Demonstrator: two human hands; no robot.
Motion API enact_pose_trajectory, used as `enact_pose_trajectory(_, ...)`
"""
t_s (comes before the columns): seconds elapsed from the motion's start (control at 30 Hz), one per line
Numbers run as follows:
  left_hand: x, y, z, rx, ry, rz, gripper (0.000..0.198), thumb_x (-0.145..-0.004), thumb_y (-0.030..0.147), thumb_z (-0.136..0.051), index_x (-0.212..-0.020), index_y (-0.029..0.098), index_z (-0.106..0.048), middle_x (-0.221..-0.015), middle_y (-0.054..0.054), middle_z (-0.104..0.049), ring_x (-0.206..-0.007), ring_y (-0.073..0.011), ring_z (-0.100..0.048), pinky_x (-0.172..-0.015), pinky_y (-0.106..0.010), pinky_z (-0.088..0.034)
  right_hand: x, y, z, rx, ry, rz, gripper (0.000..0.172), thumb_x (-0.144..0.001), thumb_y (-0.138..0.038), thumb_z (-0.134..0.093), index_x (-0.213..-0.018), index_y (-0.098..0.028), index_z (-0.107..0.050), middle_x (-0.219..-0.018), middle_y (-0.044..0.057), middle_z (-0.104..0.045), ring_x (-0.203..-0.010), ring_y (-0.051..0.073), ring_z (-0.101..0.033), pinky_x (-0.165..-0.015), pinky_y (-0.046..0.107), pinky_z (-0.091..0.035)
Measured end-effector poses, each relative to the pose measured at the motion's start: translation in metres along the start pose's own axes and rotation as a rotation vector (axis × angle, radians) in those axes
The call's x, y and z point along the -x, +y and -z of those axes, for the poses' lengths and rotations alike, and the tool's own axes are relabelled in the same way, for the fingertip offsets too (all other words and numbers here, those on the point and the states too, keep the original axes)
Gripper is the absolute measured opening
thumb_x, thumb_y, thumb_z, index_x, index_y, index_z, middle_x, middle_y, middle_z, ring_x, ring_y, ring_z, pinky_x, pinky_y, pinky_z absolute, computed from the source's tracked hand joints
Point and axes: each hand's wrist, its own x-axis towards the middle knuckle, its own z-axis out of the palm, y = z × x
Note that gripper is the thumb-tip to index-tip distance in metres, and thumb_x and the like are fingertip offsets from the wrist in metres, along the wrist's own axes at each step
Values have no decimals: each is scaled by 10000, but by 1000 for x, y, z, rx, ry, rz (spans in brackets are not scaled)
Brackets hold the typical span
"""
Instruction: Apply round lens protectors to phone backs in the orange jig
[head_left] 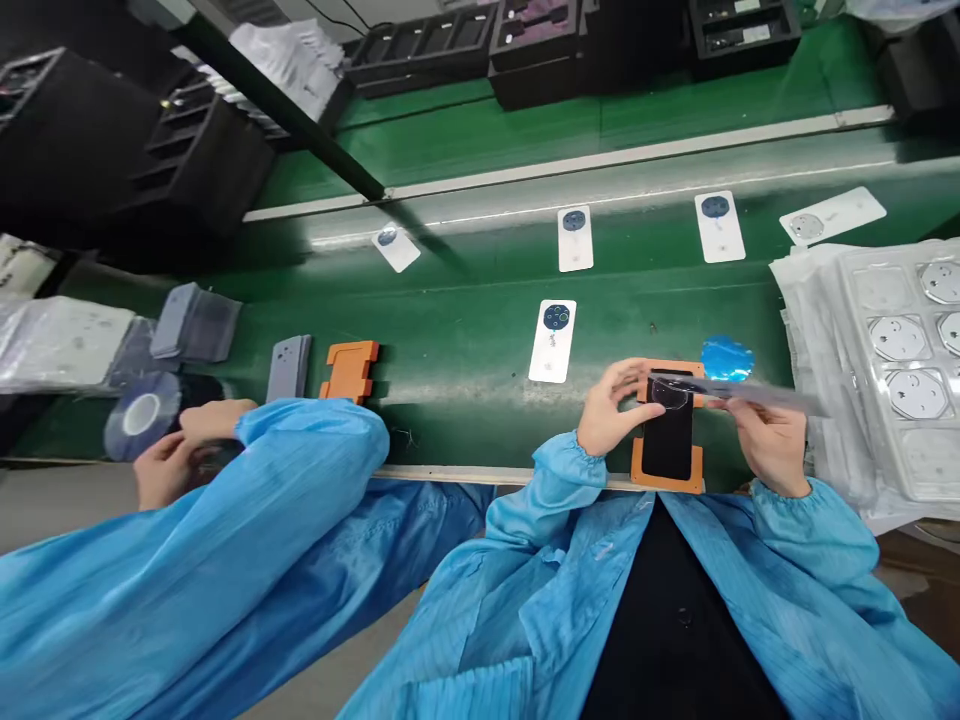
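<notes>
A thin grey panel [784, 396], seen nearly edge-on, is pinched in my right hand [772, 445]. It slants over the top of an orange fixture [697, 480]. Inside the fixture lies a black phone-shaped slab [667, 445], with a faint round outline near its upper end. My left hand [611, 410] is at the fixture's upper left, thumb and fingers apart. Its thumb reaches over the black slab, and its fingertips are close to the panel's left end; whether they touch it I cannot tell. Beside the fixture lies a shiny blue round film [726, 358].
A white card with a dark round piece [553, 340] lies nearby; several similar ones sit farther back. Clear trays [862, 400] of round parts are stacked at right. To the left, a co-worker's hands [176, 445] work beside a tape roll [142, 415], grey panels [289, 368] and another orange fixture [350, 370].
</notes>
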Motion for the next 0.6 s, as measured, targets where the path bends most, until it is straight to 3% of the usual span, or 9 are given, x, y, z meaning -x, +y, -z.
enact_pose_trajectory(0.07, -5, 11, -14, 127, 73, 70, 431, -887, 508, -753, -1125, 156, -683, -1116, -118, -759, -1004, -238, -744, -908, -367, -628, -5, 0, -7, -208, 113, -82, 174, -996, -343, -609, -1083, -266, -738, -981, 41, -801, -927, 271, -779, -880, 517, -654)
enact_pose_trajectory(0.17, -7, 21, -29, 121, 160, 90, 342, -887, 494, -749, -843, 158, -701, -844, -59, -745, -786, -184, -702, -781, -313, -594, -10, 2, -21, -277, 156, -142, 247, -882, -410, -762, -1054, -236, -727, -995, 67, -795, -986, 285, -766, -918, 521, -635)
enact_pose_trajectory(0.3, -24, 18, -28, 176, 227, 72, 340, -856, 477, -771, -787, 163, -662, -795, -24, -718, -752, -152, -661, -760, -279, -552, -42, 2, -43, -282, 218, -175, 315, -725, -371, -890, -926, -199, -720, -966, 61, -787, -950, 263, -757, -928, 476, -626)
enact_pose_trajectory(0.4, -65, 14, -13, 259, 334, 41, 376, -844, 509, -773, -799, 164, -631, -776, -18, -696, -730, -137, -651, -735, -261, -548, -103, -4, -62, -367, 228, -156, 359, -665, -341, -918, -917, -182, -717, -992, 63, -785, -962, 251, -747, -939, 441, -621)
enact_pose_trajectory(0.47, -97, 10, 0, 306, 393, -18, 375, -839, 495, -780, -963, 162, -657, -925, -56, -730, -832, -156, -690, -777, -266, -564, -150, -7, -74, -379, 179, -134, 415, -682, -389, -898, -986, -181, -705, -1050, 74, -781, -1023, 252, -740, -938, 422, -624)
enact_pose_trajectory(0.53, -122, -1, 12, 278, 441, -15, 405, -898, 481, -710, -1139, 165, -632, -1093, -103, -731, -938, -173, -713, -808, -274, -578, -187, -7, -83, -226, 11, -137, 393, -792, -493, -802, -1000, -180, -686, -1017, 88, -778, -1007, 241, -751, -888, 398, -641)
enact_pose_trajectory(0.6, -135, -19, 19, 179, 477, 59, 340, -979, 444, -586, -1150, 152, -614, -1098, -124, -730, -922, -168, -721, -790, -277, -584, -208, -1, -88, 8, -175, -140, 377, -864, -534, -725, -920, -164, -677, -888, 108, -768, -881, 236, -767, -791, 382, -654)
